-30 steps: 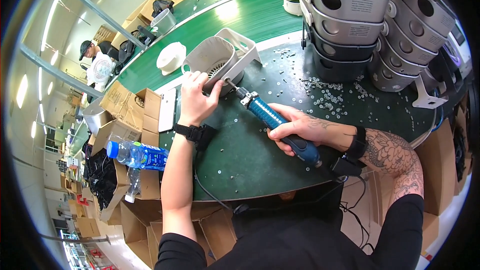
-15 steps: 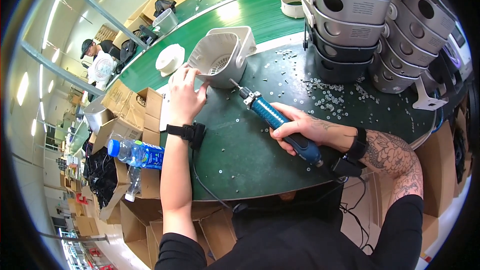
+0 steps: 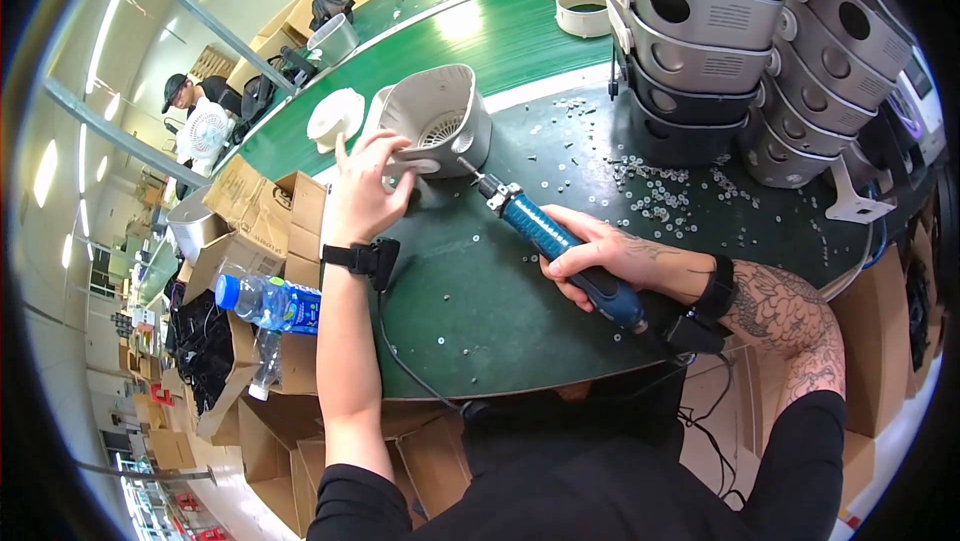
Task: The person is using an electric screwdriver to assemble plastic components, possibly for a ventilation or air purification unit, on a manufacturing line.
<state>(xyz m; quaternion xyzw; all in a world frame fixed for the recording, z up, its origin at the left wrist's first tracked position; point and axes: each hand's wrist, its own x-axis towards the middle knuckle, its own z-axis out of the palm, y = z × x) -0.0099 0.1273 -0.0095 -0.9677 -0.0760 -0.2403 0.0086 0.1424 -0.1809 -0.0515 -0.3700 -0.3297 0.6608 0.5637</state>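
My left hand (image 3: 370,186) has its thumb and fingers curled round the near-left side of a light grey plastic housing (image 3: 470,121). This housing is an open-topped tub with a slotted grille in its floor and a swivelling bracket along its near-left side. A blue-and-black electric screwdriver (image 3: 540,229) lies across my right hand (image 3: 600,259), which is closed round its grip. The screwdriver bit points up and left, close to the housing's near wall; whether it touches cannot be made out. A white round plastic part (image 3: 335,119) sits just beyond my left hand.
Tall stacks of grey housings (image 3: 700,51) stand at the right. Loose screws and washers (image 3: 660,191) lie scattered before them. A white ring (image 3: 582,13) rests on the green belt (image 3: 500,36). Cartons (image 3: 250,221) and a plastic bottle (image 3: 265,303) are at left; a person is farther back.
The housing has turned, bringing its bracket from the far right to the near left. My left hand has shifted slightly left. The white ring moved left; the right hand and screwdriver stay put.
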